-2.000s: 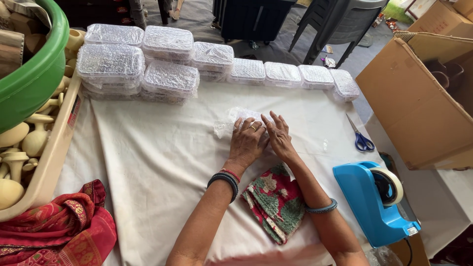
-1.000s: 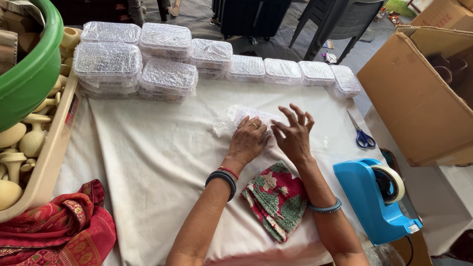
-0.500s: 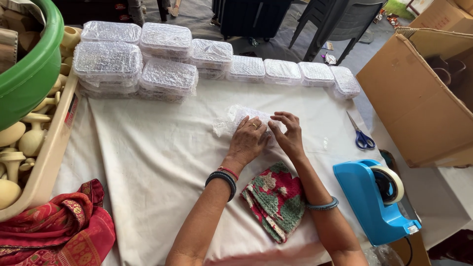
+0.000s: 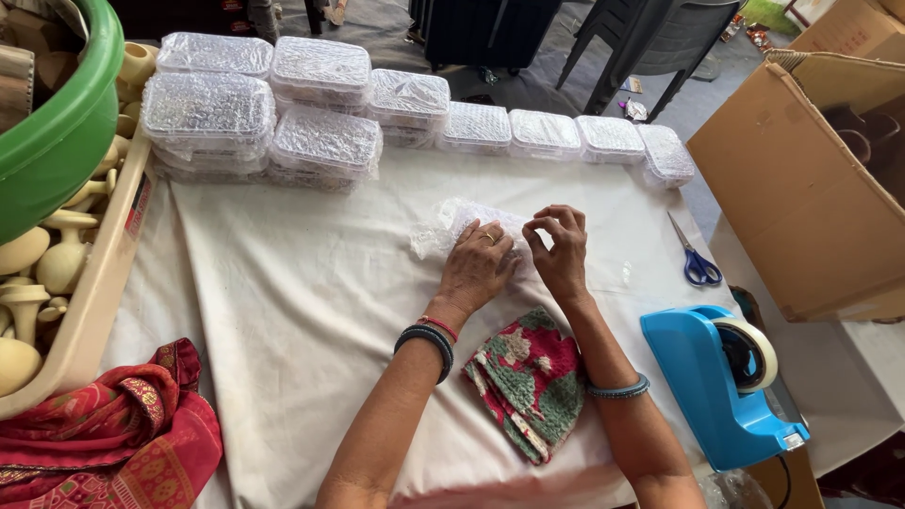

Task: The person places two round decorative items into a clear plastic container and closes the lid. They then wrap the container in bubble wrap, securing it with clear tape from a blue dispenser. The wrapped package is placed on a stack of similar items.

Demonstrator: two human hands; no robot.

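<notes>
A small parcel wrapped in clear bubble wrap (image 4: 452, 221) lies on the white cloth (image 4: 283, 283) near the table's middle. My left hand (image 4: 479, 264) lies flat on top of it and presses it down. My right hand (image 4: 558, 247) is at the parcel's right end, fingers curled and pinched at the wrap's edge. A folded red and green patterned cloth (image 4: 528, 379) lies between my forearms.
Several bubble-wrapped boxes (image 4: 320, 104) are stacked along the far edge. Blue-handled scissors (image 4: 696, 254) and a blue tape dispenser (image 4: 726, 382) sit at the right, beside an open cardboard box (image 4: 801, 188). At left are a beige tray of pale wooden pieces (image 4: 42, 273), a green tub (image 4: 57, 123) and red fabric (image 4: 104, 443).
My right hand lifted with its fingers spread, then came back down and curled at the parcel's right end. My left hand has stayed pressed on the parcel.
</notes>
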